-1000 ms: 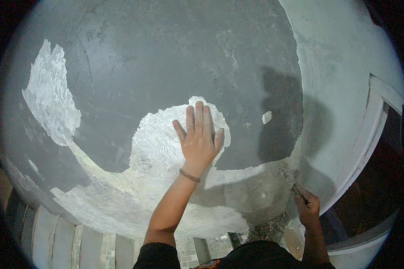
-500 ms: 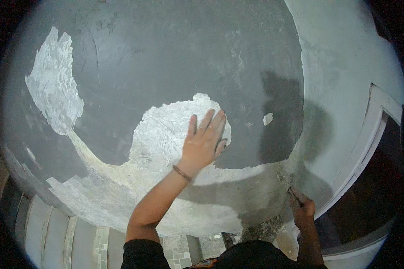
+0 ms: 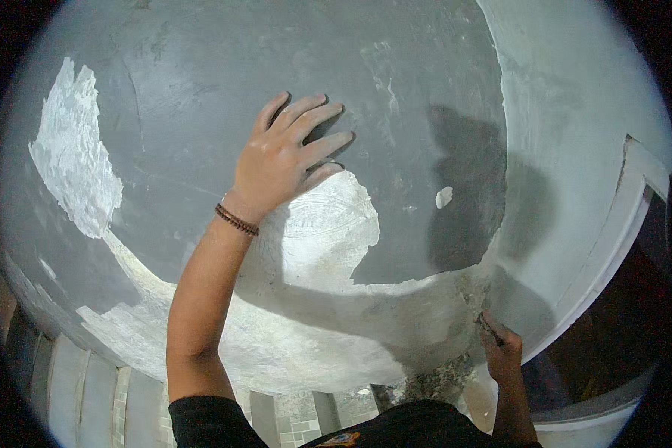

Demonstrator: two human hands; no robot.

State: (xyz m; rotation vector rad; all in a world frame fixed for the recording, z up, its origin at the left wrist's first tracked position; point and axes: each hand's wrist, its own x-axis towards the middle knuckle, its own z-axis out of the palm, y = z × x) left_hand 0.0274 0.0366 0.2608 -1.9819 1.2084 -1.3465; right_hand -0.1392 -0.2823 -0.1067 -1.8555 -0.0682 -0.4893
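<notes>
My left hand, dusty and with a braided band at the wrist, lies with spread fingers on the dark grey wall surface, just above a ragged white patch. My right hand is low at the right, wrapped round a small dark tool by the pale, crumbly band below the grey coat. The tool's working end is too small to make out. Another flaked white patch is at the left, and a small white fleck at the right.
A pale adjoining wall runs down the right to a white frame around a dark opening. Steps with grey surfaces and small tiles lie along the bottom, beside some rubble.
My left hand has moved up and left from the middle white patch onto the grey surface above it. My right hand has risen slightly and shifted left, still holding the tool.
</notes>
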